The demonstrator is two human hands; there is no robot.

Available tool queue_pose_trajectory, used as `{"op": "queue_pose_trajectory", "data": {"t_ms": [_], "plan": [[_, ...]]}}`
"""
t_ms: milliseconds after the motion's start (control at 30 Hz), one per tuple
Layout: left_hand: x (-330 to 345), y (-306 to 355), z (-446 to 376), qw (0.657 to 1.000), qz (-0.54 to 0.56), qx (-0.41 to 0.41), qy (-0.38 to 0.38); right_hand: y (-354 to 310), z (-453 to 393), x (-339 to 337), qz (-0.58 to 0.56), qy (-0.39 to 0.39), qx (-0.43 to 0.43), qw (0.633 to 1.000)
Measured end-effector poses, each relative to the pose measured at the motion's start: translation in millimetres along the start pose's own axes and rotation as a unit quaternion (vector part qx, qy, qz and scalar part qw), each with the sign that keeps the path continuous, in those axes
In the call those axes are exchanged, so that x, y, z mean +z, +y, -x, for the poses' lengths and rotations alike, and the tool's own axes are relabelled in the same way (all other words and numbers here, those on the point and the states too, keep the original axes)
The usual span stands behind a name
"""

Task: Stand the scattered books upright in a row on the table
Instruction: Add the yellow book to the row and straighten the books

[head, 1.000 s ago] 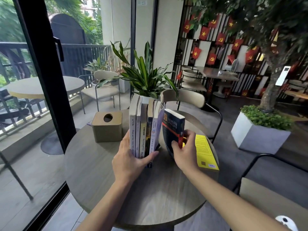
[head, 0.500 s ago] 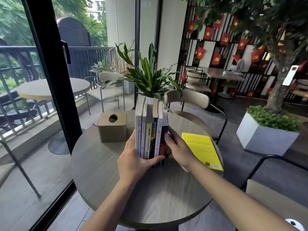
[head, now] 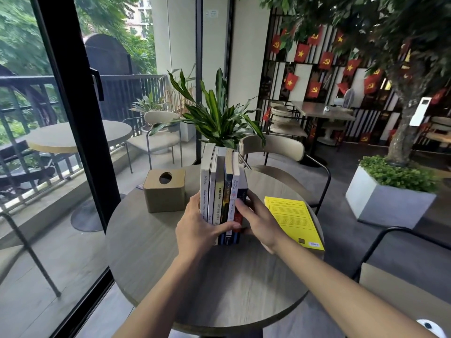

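1. Six books (head: 223, 191) are seen upright in one row, pressed between the fingers of two hands.
2. One yellow book (head: 292, 222) is seen lying flat, just beyond the right-hand fingers.
3. One tissue box (head: 164, 190) is counted, beyond the left-hand fingers.
4. One potted plant (head: 217, 118) is counted behind the row.

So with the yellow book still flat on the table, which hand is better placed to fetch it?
Probably the right hand. It rests against the row's right end, directly beside the yellow book. The left hand sits on the far side, bracing the upright books.
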State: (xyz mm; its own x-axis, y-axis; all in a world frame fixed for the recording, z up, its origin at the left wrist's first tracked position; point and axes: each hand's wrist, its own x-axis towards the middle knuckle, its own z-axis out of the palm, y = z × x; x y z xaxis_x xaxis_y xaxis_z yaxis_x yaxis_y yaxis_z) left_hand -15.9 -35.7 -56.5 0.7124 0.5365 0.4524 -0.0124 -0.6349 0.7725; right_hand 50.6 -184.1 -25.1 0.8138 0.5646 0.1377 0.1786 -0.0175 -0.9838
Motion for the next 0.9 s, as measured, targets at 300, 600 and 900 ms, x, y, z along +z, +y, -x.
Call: {"op": "queue_pose_trajectory", "data": {"t_ms": [300,600,900], "plan": [[-3,3,0,1.000,0.004,0.003,-0.004,0,-2,0,0.012,0.010,0.016,1.000],[5,4,10,1.000,-0.012,-0.007,0.019,-13,2,-12,0.045,0.019,0.017,0.999],[3,-1,10,1.000,-0.008,0.017,0.013,13,4,-59,0.547,0.150,0.084,0.819]]}}
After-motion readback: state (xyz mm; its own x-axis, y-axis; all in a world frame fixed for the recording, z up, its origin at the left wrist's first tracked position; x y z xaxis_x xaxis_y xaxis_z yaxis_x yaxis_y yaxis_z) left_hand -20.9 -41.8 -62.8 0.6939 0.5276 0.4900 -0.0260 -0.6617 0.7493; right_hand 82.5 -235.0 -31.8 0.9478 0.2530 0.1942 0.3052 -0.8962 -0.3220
